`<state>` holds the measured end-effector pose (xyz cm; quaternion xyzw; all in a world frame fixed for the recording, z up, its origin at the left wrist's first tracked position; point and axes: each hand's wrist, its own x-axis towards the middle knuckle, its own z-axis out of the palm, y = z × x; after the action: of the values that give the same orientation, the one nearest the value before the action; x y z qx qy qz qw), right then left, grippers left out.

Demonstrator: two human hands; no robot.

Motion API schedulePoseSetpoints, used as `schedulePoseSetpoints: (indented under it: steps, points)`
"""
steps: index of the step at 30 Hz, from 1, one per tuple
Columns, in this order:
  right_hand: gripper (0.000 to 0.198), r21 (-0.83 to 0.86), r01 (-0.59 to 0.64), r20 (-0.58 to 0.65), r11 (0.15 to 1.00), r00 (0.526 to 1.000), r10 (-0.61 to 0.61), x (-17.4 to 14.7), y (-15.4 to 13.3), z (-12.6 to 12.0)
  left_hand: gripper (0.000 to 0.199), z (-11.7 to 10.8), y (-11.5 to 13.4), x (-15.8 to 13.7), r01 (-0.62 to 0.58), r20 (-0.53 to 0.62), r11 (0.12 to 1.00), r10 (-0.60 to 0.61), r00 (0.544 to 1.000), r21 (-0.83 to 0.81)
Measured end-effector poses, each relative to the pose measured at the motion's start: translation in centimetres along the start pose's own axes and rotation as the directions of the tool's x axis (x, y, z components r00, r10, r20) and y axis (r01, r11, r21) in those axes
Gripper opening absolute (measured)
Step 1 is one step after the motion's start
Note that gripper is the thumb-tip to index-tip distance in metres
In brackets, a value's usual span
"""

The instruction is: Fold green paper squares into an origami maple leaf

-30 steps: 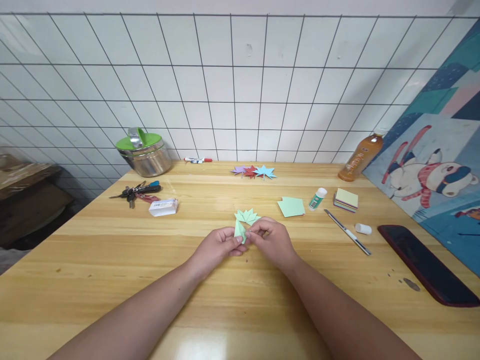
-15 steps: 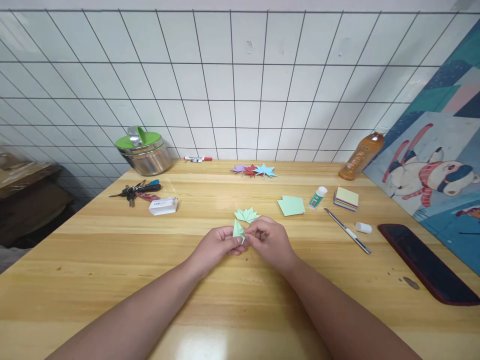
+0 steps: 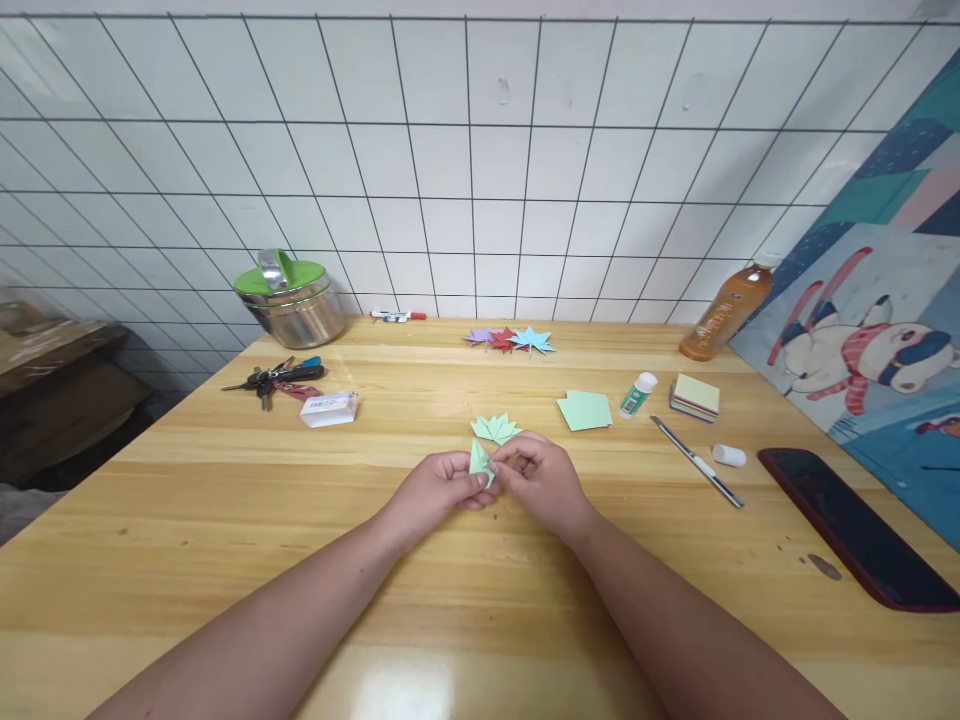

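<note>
A small folded piece of light green paper (image 3: 479, 460) is held up over the table, pinched by both hands. My left hand (image 3: 442, 484) is closed on its lower left part, thumb in front. My right hand (image 3: 541, 482) pinches its right edge between thumb and forefinger; the fingertips partly cover the folds. Just behind the hands lies a green pleated paper shape (image 3: 495, 428) with pointed tips, its right end close to my right knuckles. Farther back, purple, red and blue paper leaves (image 3: 532, 340) overlap in a row near the wall.
Green paper sheets (image 3: 586, 410), a glue stick (image 3: 637, 395), its white cap (image 3: 729, 456), a pad of coloured paper (image 3: 694, 398), a cutter knife (image 3: 697, 462), a phone (image 3: 855, 525) and a bottle (image 3: 726, 312) lie or stand right. Left are keys (image 3: 277, 376), a small box (image 3: 330, 408) and a pot (image 3: 292, 305).
The view has shifted very slightly. Both hands keep their pinch on the folded green paper, with hardly any visible movement.
</note>
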<state>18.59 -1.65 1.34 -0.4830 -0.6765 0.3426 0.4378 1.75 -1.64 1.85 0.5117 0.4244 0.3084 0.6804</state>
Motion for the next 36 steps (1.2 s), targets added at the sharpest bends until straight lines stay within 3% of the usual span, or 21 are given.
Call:
schedulePoseSetpoints:
  steps: [6, 8, 13, 22, 24, 29, 36]
  points:
    - [0.006, 0.071, 0.013, 0.008, 0.997, 1.0, -0.014, -0.1, 0.2, 0.2, 0.029, 0.1, -0.1, 0.1, 0.003, 0.017, 1.0, -0.003, 1.0, 0.004]
    - [0.0, 0.025, 0.051, 0.031, 0.998, 0.998, -0.052, -0.1, 0.3, 0.0, 0.027, -0.1, -0.2, 0.1, 0.003, -0.011, 0.998, -0.003, 1.0, -0.055]
    - [0.015, -0.134, 0.15, 0.057, 0.98, 0.988, -0.143, -0.1, 0.6, -0.2, 0.024, -0.5, -0.2, 0.1, 0.019, 0.005, 0.988, -0.018, 1.0, -0.156]
    - [0.017, -0.105, 0.214, 0.115, 0.971, 0.973, -0.202, -0.2, 0.3, -0.7, 0.026, -0.9, 0.2, 0.0, 0.06, 0.023, 0.955, -0.056, 0.998, -0.291]
    - [0.017, -0.094, 0.19, 0.125, 0.977, 0.976, -0.177, -0.3, 0.1, -0.7, 0.025, -0.8, 0.2, 0.0, 0.045, 0.016, 0.969, -0.042, 0.999, -0.244]
    - [0.014, 0.038, -0.079, 0.058, 0.996, 0.995, 0.076, -0.2, 0.2, -0.4, 0.037, -0.2, -0.3, 0.2, -0.035, -0.02, 0.996, 0.033, 0.999, -0.079]
    - [0.013, 0.155, -0.2, 0.224, 0.968, 0.961, 0.162, -0.1, 0.3, 0.1, 0.053, 0.5, -0.3, -0.3, -0.184, -0.147, 0.939, 0.234, 0.961, 0.29]
